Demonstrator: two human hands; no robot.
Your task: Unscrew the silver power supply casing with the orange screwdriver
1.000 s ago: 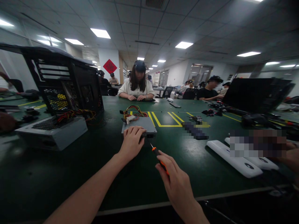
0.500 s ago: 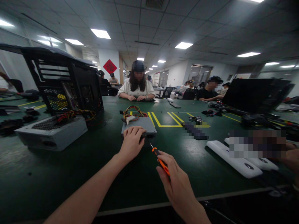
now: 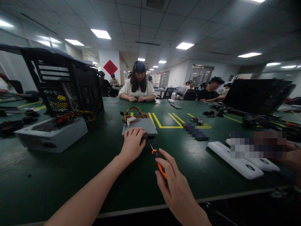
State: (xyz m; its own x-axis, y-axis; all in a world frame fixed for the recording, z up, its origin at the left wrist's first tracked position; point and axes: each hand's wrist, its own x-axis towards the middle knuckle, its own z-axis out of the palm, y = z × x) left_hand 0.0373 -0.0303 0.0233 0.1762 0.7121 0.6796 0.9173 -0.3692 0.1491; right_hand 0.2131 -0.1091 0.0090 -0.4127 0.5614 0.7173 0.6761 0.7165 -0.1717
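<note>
A grey computer power supply (image 3: 148, 125) sits on the green table in front of me, a bundle of coloured cables (image 3: 135, 113) lying at its far side. Over its near left edge curls my left hand (image 3: 134, 141), fingers on the top face, gripping the case. My right hand (image 3: 175, 179) holds an orange and black screwdriver (image 3: 161, 168) between thumb and fingers, with the index finger partly lifted off the handle. The screwdriver's thin tip points up and left, close to the near face of the power supply; whether it touches cannot be told.
At left stand a second power supply (image 3: 54, 138) and an open black computer case (image 3: 77, 84). To the right lie white devices (image 3: 235, 161), a blurred dark object (image 3: 196, 131) and a dark monitor (image 3: 249, 95). A person (image 3: 138, 88) sits opposite; another's hand is at far right.
My right hand has shifted slightly left and down, its fingers loosening and spreading on the screwdriver handle. My left hand and the power supply stay put.
</note>
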